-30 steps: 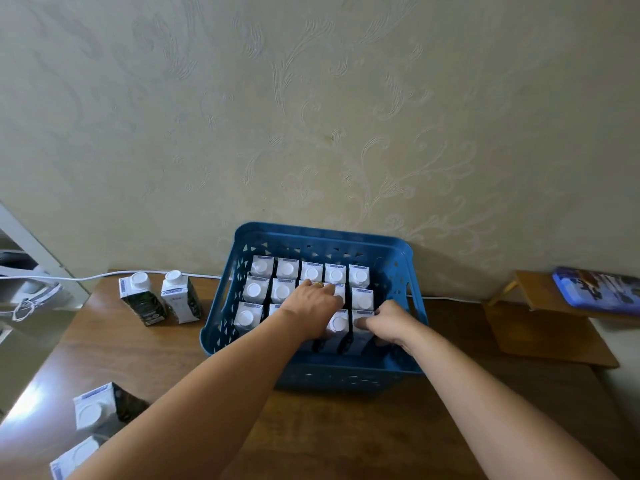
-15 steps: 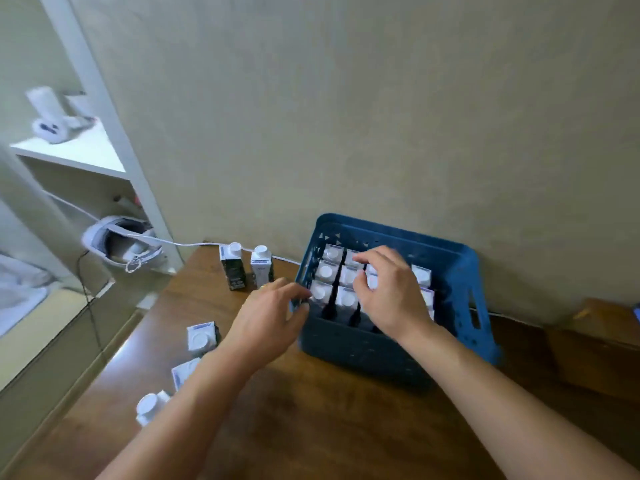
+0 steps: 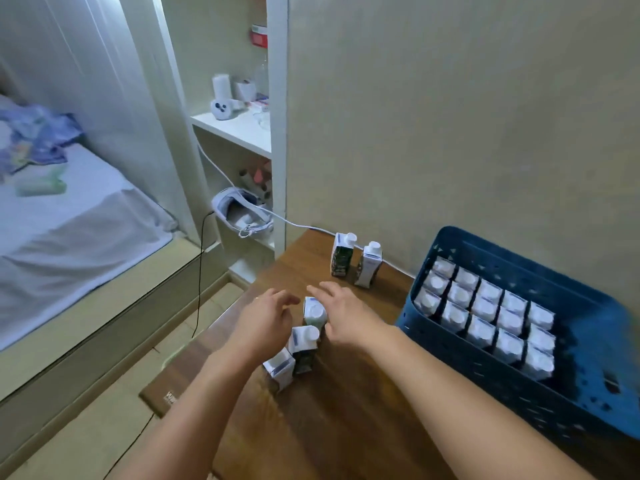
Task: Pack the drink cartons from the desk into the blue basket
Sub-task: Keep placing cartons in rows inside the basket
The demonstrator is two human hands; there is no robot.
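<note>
Two open hands, left (image 3: 266, 323) and right (image 3: 346, 315), fingers spread, flank three white-capped cartons (image 3: 304, 344) near the wooden desk (image 3: 346, 427) edge; the blue plastic basket (image 3: 571, 393) holds rows of cartons.

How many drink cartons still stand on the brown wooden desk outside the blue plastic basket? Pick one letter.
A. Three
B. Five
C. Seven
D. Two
B: two white-capped drink cartons stand by the wall and three more stand between the open left hand and right hand, all on the brown wooden desk outside the blue plastic basket.
</note>
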